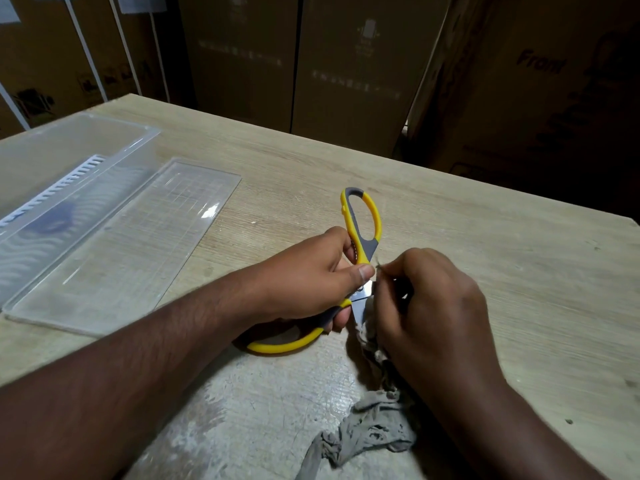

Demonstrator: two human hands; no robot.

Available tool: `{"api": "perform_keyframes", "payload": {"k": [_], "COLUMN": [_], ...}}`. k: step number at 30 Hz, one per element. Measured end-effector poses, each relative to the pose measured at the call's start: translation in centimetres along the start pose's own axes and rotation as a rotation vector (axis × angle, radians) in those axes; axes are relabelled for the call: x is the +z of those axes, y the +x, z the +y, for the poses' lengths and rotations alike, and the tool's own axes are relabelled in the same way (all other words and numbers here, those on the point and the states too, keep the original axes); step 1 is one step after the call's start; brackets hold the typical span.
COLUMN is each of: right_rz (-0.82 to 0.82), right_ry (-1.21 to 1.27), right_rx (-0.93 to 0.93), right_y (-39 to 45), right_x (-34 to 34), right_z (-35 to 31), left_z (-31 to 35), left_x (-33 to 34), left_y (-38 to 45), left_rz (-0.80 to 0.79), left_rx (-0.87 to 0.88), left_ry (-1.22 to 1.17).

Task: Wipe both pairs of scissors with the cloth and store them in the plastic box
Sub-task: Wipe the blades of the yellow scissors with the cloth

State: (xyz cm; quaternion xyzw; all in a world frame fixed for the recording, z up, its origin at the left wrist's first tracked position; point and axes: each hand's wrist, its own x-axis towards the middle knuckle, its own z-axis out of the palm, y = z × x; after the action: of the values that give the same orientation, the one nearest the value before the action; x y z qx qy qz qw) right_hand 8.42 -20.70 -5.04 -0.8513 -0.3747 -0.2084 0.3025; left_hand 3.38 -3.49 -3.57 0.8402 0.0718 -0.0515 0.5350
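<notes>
Yellow-and-grey scissors (363, 223) are spread wide, one handle loop pointing away from me and the other (284, 345) lying toward me. My left hand (308, 282) grips them near the pivot, thumb on the yellow handle. My right hand (436, 306) holds a grey cloth (367, 427) bunched against the bare blade (360, 306); the blade tips are hidden by the cloth and hand. The clear plastic box (104, 140) stands at the far left of the table. Only one pair of scissors is in view.
A flat clear lid (138, 247) lies beside the box, nearer to me. A white slotted insert (52, 192) sits in the box. Tall cardboard cartons (346, 64) line the table's far edge. The wooden tabletop (519, 271) runs to the right.
</notes>
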Motion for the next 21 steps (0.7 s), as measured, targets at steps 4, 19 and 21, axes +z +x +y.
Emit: {"api": "perform_keyframes", "payload": {"k": [4,19,21], "right_rz": [0.013,-0.083,-0.119], "right_ry": [-0.02,0.799,0.807], "right_rx": [-0.015,0.653,0.633], "right_y": [0.6,2.7,2.7], "right_x": [0.2,-5.3,-5.3], "right_z": [0.5,3.4,3.2], "left_z": [-0.2,-0.5,-0.4], "left_x": [0.0,-0.8,-0.7], "left_y": [0.0,-0.4,-0.4], "left_rz": [0.003,-0.051,-0.049], "left_rx": [0.018,0.006,0.0], "left_ry": [0.001,-0.014,-0.012]}}
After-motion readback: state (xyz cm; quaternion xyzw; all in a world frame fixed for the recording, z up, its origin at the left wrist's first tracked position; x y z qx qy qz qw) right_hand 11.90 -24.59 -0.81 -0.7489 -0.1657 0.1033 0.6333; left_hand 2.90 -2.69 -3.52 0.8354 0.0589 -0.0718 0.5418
